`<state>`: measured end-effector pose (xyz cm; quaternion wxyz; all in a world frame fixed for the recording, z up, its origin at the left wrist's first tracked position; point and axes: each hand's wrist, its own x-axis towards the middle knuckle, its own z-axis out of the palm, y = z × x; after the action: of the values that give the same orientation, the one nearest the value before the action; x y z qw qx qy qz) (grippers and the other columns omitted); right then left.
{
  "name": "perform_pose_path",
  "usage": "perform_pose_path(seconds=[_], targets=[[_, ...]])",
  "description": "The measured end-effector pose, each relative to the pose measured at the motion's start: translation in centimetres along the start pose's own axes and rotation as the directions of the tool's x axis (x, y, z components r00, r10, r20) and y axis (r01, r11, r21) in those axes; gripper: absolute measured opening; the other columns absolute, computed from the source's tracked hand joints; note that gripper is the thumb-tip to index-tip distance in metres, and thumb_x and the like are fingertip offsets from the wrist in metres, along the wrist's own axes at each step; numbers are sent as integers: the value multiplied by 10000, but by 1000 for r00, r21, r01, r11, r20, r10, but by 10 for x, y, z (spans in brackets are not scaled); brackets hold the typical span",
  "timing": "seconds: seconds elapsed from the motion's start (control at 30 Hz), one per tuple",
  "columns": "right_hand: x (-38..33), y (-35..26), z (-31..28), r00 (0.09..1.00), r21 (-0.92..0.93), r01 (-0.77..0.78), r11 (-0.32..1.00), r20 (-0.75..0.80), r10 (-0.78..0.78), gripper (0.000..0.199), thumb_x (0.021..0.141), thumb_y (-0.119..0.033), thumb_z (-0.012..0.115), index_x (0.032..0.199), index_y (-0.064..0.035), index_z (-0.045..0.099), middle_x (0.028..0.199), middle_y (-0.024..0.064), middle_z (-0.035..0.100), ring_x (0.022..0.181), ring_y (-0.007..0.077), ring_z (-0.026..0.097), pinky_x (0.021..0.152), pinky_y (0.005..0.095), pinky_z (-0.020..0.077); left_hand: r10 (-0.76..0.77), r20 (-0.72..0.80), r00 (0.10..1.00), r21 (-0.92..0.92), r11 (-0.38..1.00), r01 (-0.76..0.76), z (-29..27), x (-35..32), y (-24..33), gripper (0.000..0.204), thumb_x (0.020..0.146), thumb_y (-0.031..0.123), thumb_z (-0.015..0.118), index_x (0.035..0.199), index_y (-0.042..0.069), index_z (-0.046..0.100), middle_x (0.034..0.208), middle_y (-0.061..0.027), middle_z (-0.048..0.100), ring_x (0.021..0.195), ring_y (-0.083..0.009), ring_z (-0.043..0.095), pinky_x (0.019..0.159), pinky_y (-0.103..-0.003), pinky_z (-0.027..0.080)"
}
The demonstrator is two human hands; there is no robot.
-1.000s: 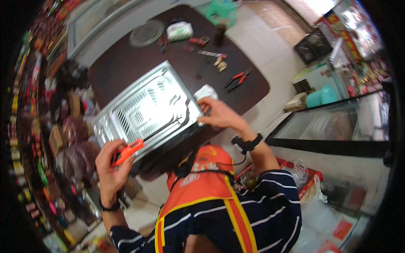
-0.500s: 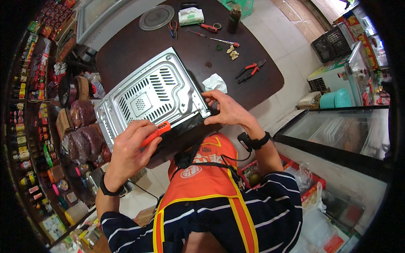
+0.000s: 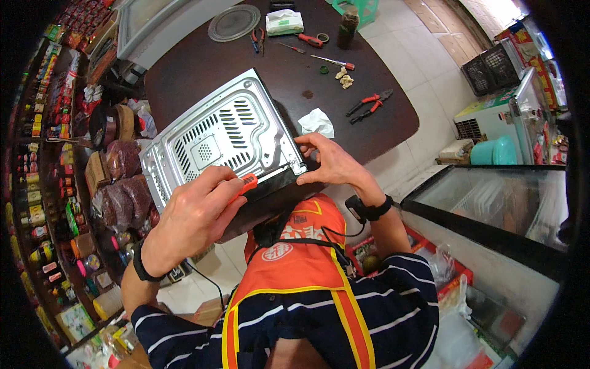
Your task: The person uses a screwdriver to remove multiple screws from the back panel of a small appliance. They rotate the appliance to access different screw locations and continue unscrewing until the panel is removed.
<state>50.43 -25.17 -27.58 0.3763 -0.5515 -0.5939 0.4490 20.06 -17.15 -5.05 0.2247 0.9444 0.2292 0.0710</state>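
Observation:
A silver microwave-like metal casing (image 3: 215, 138) with slotted vents lies tilted on the near left of the dark table. My left hand (image 3: 200, 206) is closed around a tool with a red-orange handle (image 3: 247, 184), at the casing's near edge. One end of the handle sticks out past my fingers; the working end is hidden, so its kind cannot be told. At the casing's right corner, my right hand (image 3: 335, 161) grips the edge, with thumb and fingers on either side of the corner bracket (image 3: 297, 167). A crumpled white tissue (image 3: 316, 123) lies just beyond that hand.
On the table (image 3: 375, 77) lie red-handled pliers (image 3: 370, 106), a screwdriver (image 3: 332, 62), smaller pliers (image 3: 258, 42), a tissue pack (image 3: 284, 23), a round glass plate (image 3: 234, 23) and a dark jar (image 3: 348, 27). Stocked shelves (image 3: 46, 203) stand left, a glass-topped freezer (image 3: 485, 203) right.
My left hand has turned and shifted slightly right and up with the red-handled tool, so less of the handle shows. My right hand keeps its hold on the corner.

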Motion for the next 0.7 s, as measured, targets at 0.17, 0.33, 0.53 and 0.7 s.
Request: perform_pose_path(seconds=[0.17,0.33,0.53,0.7], targets=[[-2,1,0,1000,34,-22,999,-7,22,968,711,-245,1073,1541,-44,616,1266,70,700,1158,207,677,912,355,564,-11,44,999,0,1000,11,-7,9,8,349,899,13,877,1218,35,736,1198,-159,728,979,-380,768,808,-450,646],[-1,0,-2,1000,15,-5,1000,4,5,962,714,-259,1072,1533,-39,619,1258,68,699,1155,205,676,908,353,563,-23,62,998,-9,1000,23,-4,11,6,367,892,15,883,1225,40,731,1199,-155,725,978,-377,765,805,-452,645],[2,-4,-5,998,8,-49,999,27,49,961,692,-295,1074,1482,9,621,1283,144,722,1172,279,719,1048,395,600,-20,175,984,80,997,6,-18,35,18,229,961,110,842,1145,35,727,1107,-193,743,922,-415,774,742,-487,632],[2,-6,-2,999,-72,7,997,43,-4,966,724,-315,1051,1498,16,577,1354,191,666,1225,329,715,1087,426,594,-158,377,913,263,963,58,-30,83,30,306,1099,293,699,997,8,746,798,-265,739,773,-509,750,686,-577,601]])
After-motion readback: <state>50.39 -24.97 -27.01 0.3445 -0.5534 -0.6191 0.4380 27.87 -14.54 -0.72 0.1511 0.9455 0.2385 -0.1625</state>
